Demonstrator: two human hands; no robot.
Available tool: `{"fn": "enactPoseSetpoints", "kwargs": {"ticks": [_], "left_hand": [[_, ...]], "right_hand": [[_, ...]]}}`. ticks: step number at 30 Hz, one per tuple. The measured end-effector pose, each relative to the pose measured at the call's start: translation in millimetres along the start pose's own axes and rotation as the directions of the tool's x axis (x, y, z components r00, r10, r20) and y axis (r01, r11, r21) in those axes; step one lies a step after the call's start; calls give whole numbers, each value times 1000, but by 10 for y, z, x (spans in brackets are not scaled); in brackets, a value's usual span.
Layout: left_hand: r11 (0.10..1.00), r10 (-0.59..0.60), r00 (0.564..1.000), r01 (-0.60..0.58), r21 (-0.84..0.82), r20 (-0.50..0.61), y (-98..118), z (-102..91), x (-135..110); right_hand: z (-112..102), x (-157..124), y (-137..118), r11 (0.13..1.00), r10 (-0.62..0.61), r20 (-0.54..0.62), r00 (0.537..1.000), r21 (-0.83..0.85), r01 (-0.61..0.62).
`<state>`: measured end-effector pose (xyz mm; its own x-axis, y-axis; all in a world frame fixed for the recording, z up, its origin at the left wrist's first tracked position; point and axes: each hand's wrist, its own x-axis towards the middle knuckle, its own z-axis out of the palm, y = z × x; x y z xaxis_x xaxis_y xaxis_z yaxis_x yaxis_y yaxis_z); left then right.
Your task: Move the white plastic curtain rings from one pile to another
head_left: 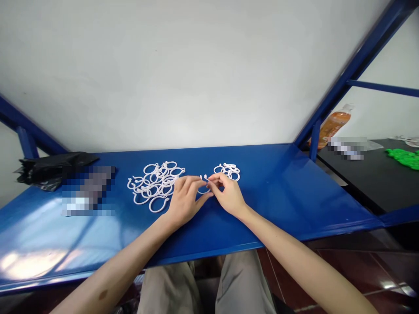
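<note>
Between my two hands is one white plastic ring (203,190), with a gap at its top where its two small knobbed ends stand apart. My left hand (185,198) grips its left side with thumb and fingers. On the other side, my right hand (228,193) pinches the ring near its right end. Just left of my left hand lies a loose pile of similar white rings (153,185), several of them with their ends apart. A smaller cluster of white rings (231,171) rests behind my right hand.
The blue table (278,187) meets a pale wall at the back. A black plastic bag (59,168) and a blurred-out dark object (93,187) lie at the left. Blue frame bars (340,83) rise at the right, beyond which stand an orange drink bottle (335,124) and a green bundle (406,158).
</note>
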<state>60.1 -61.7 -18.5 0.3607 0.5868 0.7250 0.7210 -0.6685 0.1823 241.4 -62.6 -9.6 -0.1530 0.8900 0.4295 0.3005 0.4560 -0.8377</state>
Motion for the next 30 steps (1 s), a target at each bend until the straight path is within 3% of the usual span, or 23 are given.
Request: {"fn": "enactPoseSetpoints", "kwargs": {"ticks": [2,5,9,15,19,23,30], "left_hand": [[990,-140,989,138,-35,-39,-21,-20,44],[941,-283,951,300,-155,123,-50,-59,100],[822,-324,870,453,-344,373,-23,-107,104],[665,-358,816,564,-489,455,15,-158,77],[632,-296,801,572,-523,520,-48,-194,108],[711,-242,806,526,-467,541,-90,-229,121],[861,-134,860,347,-372,491,-139,-260,153]], "right_hand": [[-8,2,-18,999,-13,-38,999,-33,12],[-13,-7,-21,996,-50,-39,998,-73,47],[9,-44,-7,977,-139,-18,990,-163,135],[55,-81,-28,937,-268,2,963,-233,262],[31,-62,-47,930,-293,56,954,-215,298],[-9,-58,-38,934,-303,90,949,-169,314],[-22,-33,-34,897,-365,145,920,-210,389]]}}
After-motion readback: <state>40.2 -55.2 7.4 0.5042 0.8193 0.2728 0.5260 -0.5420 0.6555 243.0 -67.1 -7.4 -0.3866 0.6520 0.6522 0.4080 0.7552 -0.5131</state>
